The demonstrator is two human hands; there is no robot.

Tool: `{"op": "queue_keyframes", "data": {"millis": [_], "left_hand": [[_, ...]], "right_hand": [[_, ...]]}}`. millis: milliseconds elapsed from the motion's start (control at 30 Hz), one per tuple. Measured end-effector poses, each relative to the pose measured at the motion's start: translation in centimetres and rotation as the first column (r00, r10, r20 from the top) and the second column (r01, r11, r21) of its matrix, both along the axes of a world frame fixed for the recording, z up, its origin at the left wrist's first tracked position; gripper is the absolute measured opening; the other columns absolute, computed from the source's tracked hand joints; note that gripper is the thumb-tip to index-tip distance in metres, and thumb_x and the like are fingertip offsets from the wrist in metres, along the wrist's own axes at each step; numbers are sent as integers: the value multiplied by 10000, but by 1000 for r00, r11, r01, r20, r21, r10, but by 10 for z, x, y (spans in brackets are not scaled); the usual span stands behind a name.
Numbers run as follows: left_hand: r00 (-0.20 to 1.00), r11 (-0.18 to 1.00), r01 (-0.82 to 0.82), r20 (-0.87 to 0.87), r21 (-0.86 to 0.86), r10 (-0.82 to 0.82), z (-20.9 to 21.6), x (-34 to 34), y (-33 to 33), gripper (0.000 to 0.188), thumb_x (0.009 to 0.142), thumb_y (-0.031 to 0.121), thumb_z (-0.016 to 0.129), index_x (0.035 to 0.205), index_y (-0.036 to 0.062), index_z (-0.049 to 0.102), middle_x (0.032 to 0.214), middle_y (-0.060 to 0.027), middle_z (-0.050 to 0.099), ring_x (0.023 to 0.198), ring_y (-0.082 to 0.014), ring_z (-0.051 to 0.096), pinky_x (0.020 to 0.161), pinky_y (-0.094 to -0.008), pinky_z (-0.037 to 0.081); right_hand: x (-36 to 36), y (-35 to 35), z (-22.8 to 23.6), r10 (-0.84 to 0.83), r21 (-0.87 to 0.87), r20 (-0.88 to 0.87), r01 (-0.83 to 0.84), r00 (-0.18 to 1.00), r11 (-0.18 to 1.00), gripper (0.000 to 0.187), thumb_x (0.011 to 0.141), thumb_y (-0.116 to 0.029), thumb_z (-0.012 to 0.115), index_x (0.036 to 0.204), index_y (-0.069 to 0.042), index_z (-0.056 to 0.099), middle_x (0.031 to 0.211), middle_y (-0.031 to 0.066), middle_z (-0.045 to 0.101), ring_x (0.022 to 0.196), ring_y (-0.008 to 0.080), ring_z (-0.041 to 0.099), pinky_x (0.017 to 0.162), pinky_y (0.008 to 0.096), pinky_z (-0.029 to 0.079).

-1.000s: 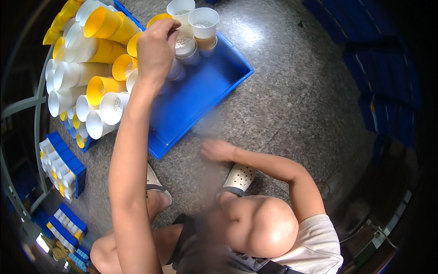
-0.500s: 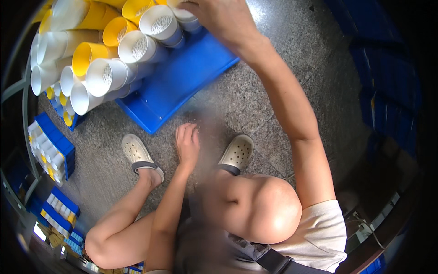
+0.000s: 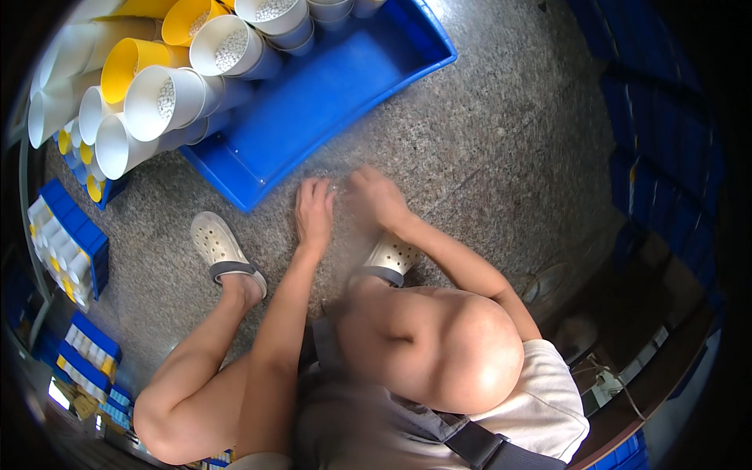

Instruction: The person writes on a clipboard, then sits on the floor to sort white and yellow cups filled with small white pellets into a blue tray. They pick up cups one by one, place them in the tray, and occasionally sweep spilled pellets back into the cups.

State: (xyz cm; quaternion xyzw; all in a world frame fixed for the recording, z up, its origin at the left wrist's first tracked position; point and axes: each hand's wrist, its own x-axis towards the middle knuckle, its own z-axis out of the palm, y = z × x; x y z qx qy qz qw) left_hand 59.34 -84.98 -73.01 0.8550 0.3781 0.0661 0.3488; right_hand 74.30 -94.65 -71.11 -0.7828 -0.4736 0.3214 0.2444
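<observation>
Right hand (image 3: 374,197) dropped from the tubes down to the floor (image 3: 501,157), now beside left hand (image 3: 314,211), just below the blue tray's (image 3: 329,94) near edge. Both touch something small and clear there; grips unclear. White and yellow tubes (image 3: 168,98) already fill the tray's far side, near part bare.

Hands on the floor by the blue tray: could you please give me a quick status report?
Both hands, left and right, low on the speckled floor, fingers spread. What they touch is blurred. Blue tray just ahead, white cups stacked in it.
</observation>
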Motion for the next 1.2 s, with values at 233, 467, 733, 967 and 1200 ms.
{"op": "queue_keyframes", "data": {"millis": [233,467,733,967,1200], "left_hand": [[980,971,201,-16,128,-201,-16,2,6,180,821,-21,653,992,32,633,983,-151,594,953,-359,607,823,-452,517],[940,953,245,199,177,-278,48,36,18,111,852,-6,649,941,1,583,917,-172,584,894,-386,586,779,-466,479],[867,706,-146,433,693,-246,176,183,178,93,837,36,725,898,10,660,858,-118,579,850,-344,579,734,-427,480],[902,697,97,234,711,-364,193,231,234,107,844,130,762,950,108,764,969,-79,663,929,-320,590,829,-413,492],[796,717,-58,466,694,-386,159,134,164,179,783,39,784,933,14,691,882,-99,621,805,-301,604,695,-393,498]], "right_hand": [[-17,3,-17,176,-87,146,-165,973,982,154,814,-90,619,952,-21,618,879,115,611,877,293,669,710,382,577],[-6,9,-24,67,153,233,-104,970,983,95,826,-99,594,884,-24,589,849,136,609,770,296,658,650,372,569],[105,91,117,-258,628,47,172,965,759,223,777,2,770,961,-26,646,822,114,679,698,239,695,623,334,570],[184,204,160,-345,797,268,-6,900,603,145,822,-35,731,960,-47,690,851,137,682,755,303,669,685,387,551],[148,123,133,-246,708,267,-16,932,706,171,817,-56,772,969,-56,694,884,99,699,763,271,703,669,357,579]]}}
